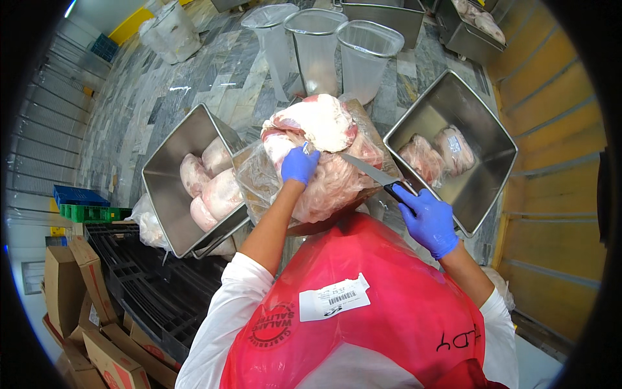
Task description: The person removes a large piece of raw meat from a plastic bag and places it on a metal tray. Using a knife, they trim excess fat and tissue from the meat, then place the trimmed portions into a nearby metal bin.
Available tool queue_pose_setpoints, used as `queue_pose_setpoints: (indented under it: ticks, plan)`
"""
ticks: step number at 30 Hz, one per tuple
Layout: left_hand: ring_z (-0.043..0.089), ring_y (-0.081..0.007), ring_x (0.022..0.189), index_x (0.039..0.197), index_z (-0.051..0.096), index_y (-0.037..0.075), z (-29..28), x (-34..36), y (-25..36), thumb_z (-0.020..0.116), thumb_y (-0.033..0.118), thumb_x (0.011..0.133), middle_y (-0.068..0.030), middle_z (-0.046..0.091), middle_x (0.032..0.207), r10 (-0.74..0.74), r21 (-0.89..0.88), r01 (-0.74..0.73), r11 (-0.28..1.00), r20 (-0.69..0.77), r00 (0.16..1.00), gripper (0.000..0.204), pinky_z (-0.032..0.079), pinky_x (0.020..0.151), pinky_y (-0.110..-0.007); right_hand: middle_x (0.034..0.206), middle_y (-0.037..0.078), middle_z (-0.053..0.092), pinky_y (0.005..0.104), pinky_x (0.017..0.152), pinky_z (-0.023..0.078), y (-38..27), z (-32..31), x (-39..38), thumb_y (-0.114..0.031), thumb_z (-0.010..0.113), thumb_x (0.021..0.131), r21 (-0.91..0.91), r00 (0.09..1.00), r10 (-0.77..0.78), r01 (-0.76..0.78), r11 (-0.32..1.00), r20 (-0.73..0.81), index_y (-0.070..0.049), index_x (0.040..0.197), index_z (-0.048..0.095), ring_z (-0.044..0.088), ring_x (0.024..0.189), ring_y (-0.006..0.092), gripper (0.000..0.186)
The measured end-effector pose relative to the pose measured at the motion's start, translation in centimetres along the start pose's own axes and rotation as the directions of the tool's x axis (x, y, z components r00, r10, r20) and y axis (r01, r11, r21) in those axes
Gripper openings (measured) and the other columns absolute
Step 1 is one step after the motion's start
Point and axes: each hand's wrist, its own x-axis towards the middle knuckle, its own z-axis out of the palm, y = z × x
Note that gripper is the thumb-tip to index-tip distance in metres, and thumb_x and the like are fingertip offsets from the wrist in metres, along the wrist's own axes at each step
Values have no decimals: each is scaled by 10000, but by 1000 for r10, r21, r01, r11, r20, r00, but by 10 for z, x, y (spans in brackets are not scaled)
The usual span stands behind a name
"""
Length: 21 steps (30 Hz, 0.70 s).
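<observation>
My left hand, in a blue glove, is closed on clear plastic wrap at the near edge of a large pale, fatty cut of meat. My right hand, also gloved in blue, grips the black handle of a knife. Its blade points left, with the tip close to the meat. More meat in plastic wrap lies below the blade, towards me. All of this rests on an open cardboard box in front of my red plastic apron.
Metal bins holding meat stand on the left and right. Beyond the box are several clear-lined hoop stands. Black pallets and flattened cardboard boxes fill the lower left. A yellowish wall bounds the right side.
</observation>
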Motion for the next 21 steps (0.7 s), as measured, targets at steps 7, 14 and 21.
queue_pose_setpoints:
  ticks: [7, 14, 21]
  plan:
    - [683, -398, 744, 878, 630, 63, 18, -30, 9, 519, 374, 969, -225, 688, 807, 33, 125, -9, 992, -196, 980, 342, 533, 689, -502, 764, 125, 555, 433, 525, 483, 6, 45, -12, -231, 678, 907, 35, 998, 51, -53, 998, 38, -271, 1341, 624, 580, 587, 314, 439]
    - [653, -398, 682, 845, 601, 82, 32, -36, 5, 572, 341, 932, -201, 662, 733, 191, 54, -183, 982, -288, 938, 275, 507, 643, -512, 770, 142, 548, 443, 481, 489, -24, 70, 6, -250, 648, 924, 4, 999, 1, -1, 1000, 48, -224, 1415, 554, 580, 530, 321, 500]
    - [657, -410, 746, 890, 613, 82, 29, -45, -3, 557, 341, 939, -194, 671, 812, 81, -18, -88, 996, -246, 966, 269, 512, 689, -522, 836, 238, 680, 511, 726, 528, -59, -12, 172, -301, 625, 899, -95, 918, -162, 210, 973, 362, -65, 966, 714, 678, 792, 399, 260]
